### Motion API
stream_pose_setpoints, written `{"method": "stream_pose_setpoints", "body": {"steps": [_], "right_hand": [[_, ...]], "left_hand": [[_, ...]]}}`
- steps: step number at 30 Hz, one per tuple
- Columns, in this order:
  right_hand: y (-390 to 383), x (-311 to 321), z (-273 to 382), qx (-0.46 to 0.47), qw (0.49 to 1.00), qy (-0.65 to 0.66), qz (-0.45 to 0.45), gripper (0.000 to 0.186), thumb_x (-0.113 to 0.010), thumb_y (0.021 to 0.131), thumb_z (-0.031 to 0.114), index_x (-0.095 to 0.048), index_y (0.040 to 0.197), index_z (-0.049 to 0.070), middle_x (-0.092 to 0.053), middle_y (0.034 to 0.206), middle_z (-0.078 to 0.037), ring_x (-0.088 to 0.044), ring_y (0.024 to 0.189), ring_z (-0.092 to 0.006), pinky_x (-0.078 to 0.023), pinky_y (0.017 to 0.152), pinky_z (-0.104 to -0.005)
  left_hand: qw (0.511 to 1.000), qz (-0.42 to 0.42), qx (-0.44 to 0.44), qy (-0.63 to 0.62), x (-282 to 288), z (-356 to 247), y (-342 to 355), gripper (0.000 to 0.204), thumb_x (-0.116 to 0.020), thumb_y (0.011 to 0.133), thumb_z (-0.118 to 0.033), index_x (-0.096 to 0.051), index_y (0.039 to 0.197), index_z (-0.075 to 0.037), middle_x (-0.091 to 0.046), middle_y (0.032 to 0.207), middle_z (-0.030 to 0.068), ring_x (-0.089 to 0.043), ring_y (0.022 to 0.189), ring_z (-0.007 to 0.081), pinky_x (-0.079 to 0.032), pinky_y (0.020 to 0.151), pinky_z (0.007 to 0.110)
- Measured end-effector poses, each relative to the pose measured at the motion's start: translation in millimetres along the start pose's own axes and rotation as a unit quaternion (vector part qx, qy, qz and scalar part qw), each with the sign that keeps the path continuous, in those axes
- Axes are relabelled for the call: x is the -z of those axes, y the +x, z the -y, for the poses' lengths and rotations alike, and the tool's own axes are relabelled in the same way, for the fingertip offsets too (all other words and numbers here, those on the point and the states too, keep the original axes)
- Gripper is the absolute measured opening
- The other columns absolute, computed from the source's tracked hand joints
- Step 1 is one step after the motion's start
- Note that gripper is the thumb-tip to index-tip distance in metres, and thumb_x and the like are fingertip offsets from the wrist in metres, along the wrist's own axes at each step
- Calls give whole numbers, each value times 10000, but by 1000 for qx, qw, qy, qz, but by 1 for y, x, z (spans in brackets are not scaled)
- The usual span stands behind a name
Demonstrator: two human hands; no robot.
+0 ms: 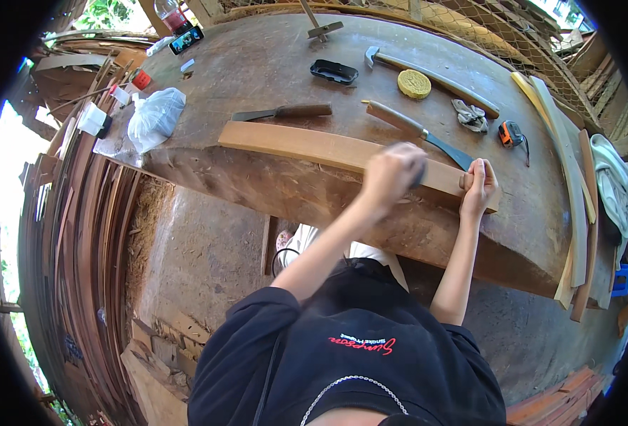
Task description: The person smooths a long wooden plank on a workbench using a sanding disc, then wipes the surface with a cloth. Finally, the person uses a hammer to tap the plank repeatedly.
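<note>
A long wooden board [293, 144] lies along the near edge of the workbench. My left hand [395, 172] is closed in a fist over its right half, smeared by motion. A dark object [419, 172] shows beside its fingers; its kind is unclear. At the board's right end my right hand [478, 186] is closed around the wood, fingers curled. Just beyond the board, between the hands, lies a wooden-handled chisel [417, 132] with a wide flat blade pointing toward my right hand. Farther left rests a knife-like tool [285, 111] with a wooden handle.
On the workbench [257, 64] lie a hammer [434, 80], a round yellow cake [414, 84], a black case [334, 71], a crumpled cloth [470, 116] and a tape measure [511, 133]. A plastic bag [156, 119] sits left. Wood strips [566, 156] line the right edge.
</note>
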State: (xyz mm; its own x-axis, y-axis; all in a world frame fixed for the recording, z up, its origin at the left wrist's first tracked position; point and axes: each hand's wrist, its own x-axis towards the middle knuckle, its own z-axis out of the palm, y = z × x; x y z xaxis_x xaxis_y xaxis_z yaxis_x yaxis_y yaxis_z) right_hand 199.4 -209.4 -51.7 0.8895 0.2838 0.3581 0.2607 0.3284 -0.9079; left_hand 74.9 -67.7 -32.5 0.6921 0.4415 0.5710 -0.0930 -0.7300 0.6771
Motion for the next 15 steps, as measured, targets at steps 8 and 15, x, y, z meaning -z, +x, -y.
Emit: {"method": "stream_pose_setpoints", "body": {"steps": [8,15], "right_hand": [[-7,-11,7,-4,998,55,4,345,-498,998,206,-471,679,77,-289,516,100,-205,434,5,-187,422,-225],[-6,-8,6,-3,1000,16,7,342,-499,995,199,-484,678,68,-300,521,98,-220,445,9,-177,425,-227]], "left_hand": [[911,-210,160,317,205,127,3,190,-600,876,-199,-741,927,-82,-710,965,119,-682,892,249,-508,792,352],[995,-38,76,57,40,34,11,145,-604,862,-158,-709,862,-58,-702,922,132,-674,863,250,-504,759,338]]}}
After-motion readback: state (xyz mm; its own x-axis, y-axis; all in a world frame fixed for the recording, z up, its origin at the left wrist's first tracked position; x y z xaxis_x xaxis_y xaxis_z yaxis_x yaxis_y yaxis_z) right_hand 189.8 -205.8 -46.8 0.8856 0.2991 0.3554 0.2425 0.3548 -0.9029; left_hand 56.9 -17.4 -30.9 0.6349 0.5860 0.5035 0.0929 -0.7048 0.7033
